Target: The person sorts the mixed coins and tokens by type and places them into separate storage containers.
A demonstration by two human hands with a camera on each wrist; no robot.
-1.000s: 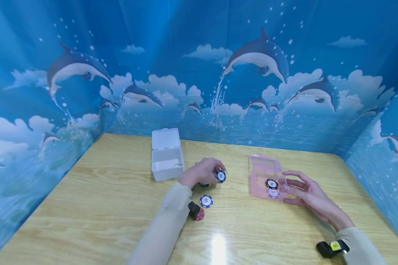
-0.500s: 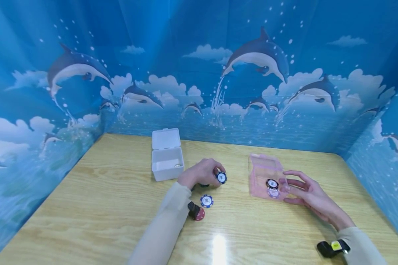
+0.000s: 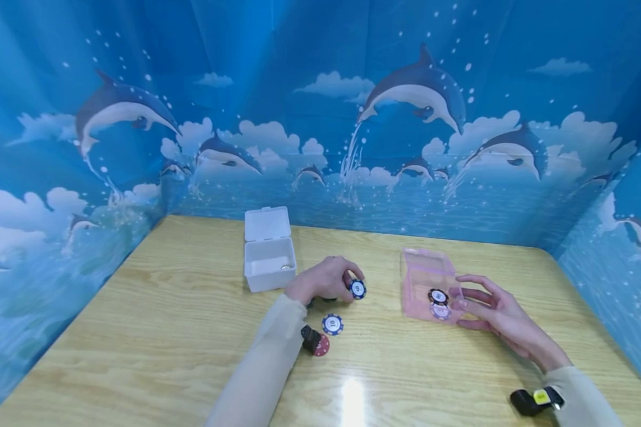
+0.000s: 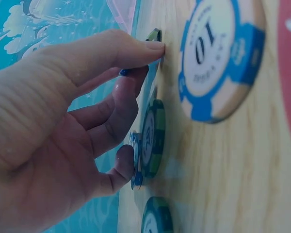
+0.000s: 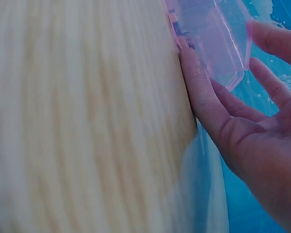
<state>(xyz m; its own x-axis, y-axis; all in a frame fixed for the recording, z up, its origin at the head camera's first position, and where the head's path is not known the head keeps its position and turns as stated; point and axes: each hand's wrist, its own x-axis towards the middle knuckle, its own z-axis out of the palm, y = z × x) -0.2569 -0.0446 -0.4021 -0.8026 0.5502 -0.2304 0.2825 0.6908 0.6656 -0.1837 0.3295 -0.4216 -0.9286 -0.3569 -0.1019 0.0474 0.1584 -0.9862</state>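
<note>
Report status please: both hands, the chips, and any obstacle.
Left hand grips dark blue chip. Right hand open, fingers against pink box holding two chips. Blue chip and red chip lie loose on table; path between hands clear.

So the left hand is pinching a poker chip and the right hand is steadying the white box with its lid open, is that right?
Not quite. The right hand rests its straight fingers against the pink transparent box, as the head view shows. The white box with its lid open stands apart, beyond the left hand. The left hand does pinch a poker chip.
</note>
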